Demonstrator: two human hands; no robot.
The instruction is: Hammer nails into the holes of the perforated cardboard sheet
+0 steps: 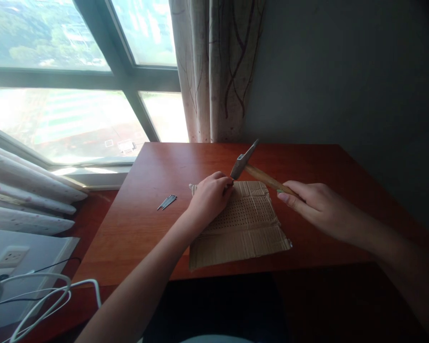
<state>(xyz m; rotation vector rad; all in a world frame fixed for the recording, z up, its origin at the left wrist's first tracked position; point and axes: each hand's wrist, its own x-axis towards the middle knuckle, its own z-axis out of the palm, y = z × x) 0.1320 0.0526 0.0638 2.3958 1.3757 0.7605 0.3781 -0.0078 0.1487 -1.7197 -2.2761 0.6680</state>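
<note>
My right hand is wrapped round the wooden handle of a hammer. The hammer's metal head slants down to the fingertips of my left hand. Those fingers are pinched together on a nail, of which only a small dark end shows. Beneath my left hand lies a flat piece of corrugated cardboard, torn at its edges and dotted with rows of small holes. A little pile of loose nails rests on the table, left of the cardboard.
The reddish wooden table stands by a window, with a patterned curtain behind it and a dark wall at the right. White cables loop near a wall socket at the lower left.
</note>
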